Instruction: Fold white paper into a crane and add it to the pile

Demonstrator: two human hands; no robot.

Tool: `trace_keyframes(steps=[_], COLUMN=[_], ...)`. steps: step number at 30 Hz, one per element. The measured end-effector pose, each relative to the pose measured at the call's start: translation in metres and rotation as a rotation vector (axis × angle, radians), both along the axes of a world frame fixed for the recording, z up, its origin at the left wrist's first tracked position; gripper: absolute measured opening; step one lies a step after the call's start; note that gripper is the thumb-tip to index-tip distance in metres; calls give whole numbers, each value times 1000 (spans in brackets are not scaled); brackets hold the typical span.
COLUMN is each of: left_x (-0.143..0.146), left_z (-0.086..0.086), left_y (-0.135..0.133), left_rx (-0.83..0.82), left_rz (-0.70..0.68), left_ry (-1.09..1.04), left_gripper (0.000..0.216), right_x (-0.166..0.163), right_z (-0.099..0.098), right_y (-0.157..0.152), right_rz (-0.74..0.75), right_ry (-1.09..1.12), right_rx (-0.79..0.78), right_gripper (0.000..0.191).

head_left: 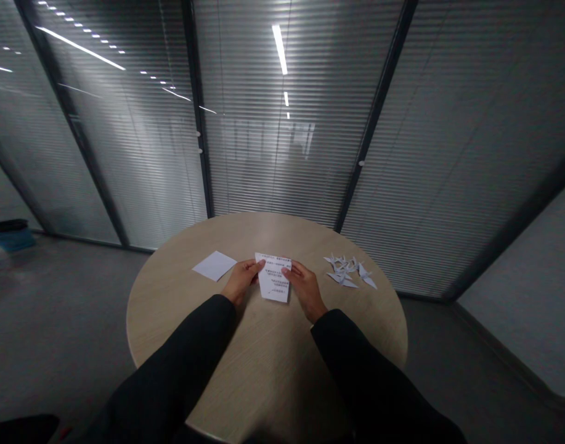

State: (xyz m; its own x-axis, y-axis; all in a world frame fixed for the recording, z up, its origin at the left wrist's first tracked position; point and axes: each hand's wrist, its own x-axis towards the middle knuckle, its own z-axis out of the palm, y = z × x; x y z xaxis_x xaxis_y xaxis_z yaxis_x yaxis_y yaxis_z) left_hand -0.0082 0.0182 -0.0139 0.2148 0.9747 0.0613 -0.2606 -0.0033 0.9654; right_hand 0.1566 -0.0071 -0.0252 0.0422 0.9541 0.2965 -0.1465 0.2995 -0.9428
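A folded white sheet of paper (pixel 273 279) with printed text lies on the round wooden table (pixel 268 364) in front of me. My left hand (pixel 241 280) pinches its upper left corner with closed fingers. My right hand (pixel 304 287) presses and grips its right edge, fingers curled onto the sheet. Both sleeves are dark.
A blank white square of paper (pixel 214 266) lies to the left of my hands. Several small folded paper cranes (pixel 349 272) sit in a cluster to the right. Glass walls with blinds (pixel 282 123) stand behind the table; grey floor surrounds it.
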Motion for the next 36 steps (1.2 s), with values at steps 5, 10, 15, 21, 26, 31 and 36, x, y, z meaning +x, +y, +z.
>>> trace_keyframes(steps=[5, 10, 15, 21, 26, 31, 36], left_x=[1, 2, 1, 0, -2, -5, -1], left_z=[5, 12, 12, 11, 8, 0, 3], left_y=[-3, -6, -5, -2, -2, 4, 1], left_rx=[-103, -164, -184, -159, -62, 63, 107], left_rz=[-18, 24, 67, 56, 50, 104, 87], left_ry=[-65, -122, -141, -182, -137, -15, 62], left_gripper=[18, 22, 24, 36, 36, 35, 38], right_x=[3, 4, 8, 10, 5, 0, -3], right_z=[-1, 3, -3, -8, -3, 0, -4], right_y=[-2, -11, -8, -4, -9, -11, -2], right_rz=[-100, -138, -135, -126, -112, -91, -28], right_ry=[-209, -579, -829, -966, -987, -781, -407], right_rx=[96, 404, 600, 676, 700, 579, 108], right_gripper=[38, 30, 37, 42, 45, 44, 34])
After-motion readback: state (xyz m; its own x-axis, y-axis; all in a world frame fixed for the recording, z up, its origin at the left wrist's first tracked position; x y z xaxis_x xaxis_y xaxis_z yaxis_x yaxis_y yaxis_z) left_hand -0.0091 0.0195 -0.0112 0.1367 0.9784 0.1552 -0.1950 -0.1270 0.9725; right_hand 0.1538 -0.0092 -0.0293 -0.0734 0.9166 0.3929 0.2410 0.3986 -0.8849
